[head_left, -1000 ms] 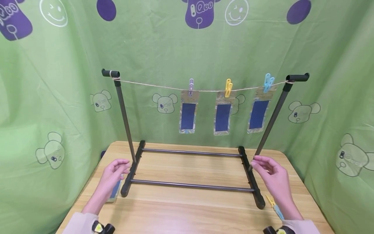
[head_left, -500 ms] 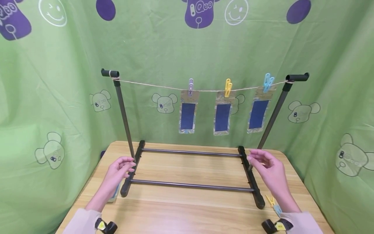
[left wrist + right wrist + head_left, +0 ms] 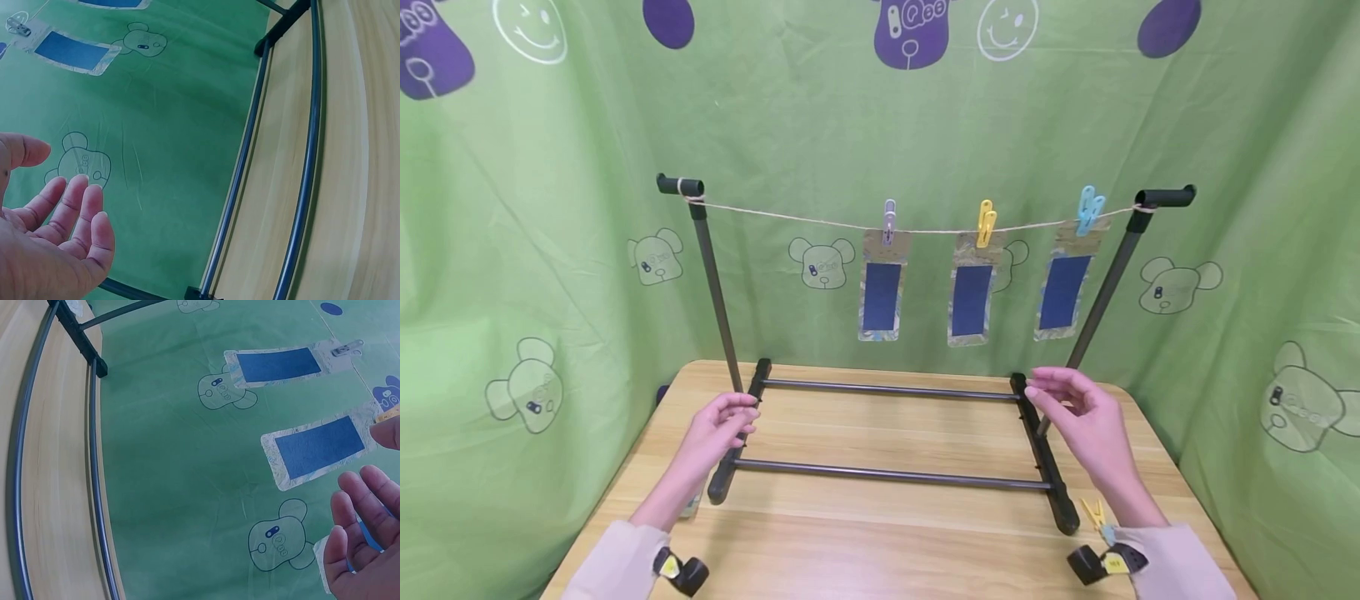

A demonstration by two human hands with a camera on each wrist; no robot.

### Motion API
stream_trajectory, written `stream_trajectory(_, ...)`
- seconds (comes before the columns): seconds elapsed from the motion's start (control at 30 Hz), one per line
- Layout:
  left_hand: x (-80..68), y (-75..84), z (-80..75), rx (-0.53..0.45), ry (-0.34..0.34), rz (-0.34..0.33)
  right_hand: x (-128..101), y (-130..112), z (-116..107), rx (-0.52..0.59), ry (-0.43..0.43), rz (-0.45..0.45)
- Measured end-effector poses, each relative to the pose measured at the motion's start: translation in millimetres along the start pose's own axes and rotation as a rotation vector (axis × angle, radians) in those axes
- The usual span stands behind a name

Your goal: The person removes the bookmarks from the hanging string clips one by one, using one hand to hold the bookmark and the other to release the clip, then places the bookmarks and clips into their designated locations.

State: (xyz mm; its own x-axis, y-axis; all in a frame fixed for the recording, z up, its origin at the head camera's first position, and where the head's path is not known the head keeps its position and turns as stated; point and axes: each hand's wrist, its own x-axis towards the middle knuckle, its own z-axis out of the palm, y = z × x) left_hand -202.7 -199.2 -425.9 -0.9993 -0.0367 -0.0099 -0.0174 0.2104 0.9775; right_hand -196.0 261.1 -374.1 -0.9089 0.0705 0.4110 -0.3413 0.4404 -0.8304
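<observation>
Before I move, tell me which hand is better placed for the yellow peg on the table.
Right, likely: the right hand is empty and the yellow peg lies by its end of the rack. The left hand, also empty, is at the other.

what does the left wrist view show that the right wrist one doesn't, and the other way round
Only the left wrist view shows the left hand and the stand's right foot. Only the right wrist view shows the right hand, part of the yellow clip and the rightmost hanging card, mostly hidden behind that hand. Both share the light purple clip, the card it holds, the middle card (cropped in the left wrist view), the stand's rails, the table and the green cloth.
</observation>
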Motion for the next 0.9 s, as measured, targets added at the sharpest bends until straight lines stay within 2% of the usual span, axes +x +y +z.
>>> stream_trajectory(0.33,4.2,4.7,4.8,-0.009,-0.019,0.004,9.7,-13.6,3.5,0.044,-0.038,-0.034)
stream_trajectory(0.7,7.5,11.2,12.2,-0.066,-0.061,0.010,20.6,-22.3,6.2,0.037,-0.069,-0.077)
stream_trajectory(0.9,8.7,16.5,16.1,-0.055,-0.066,0.020,24.3,-30.0,10.8,0.058,-0.081,-0.079)
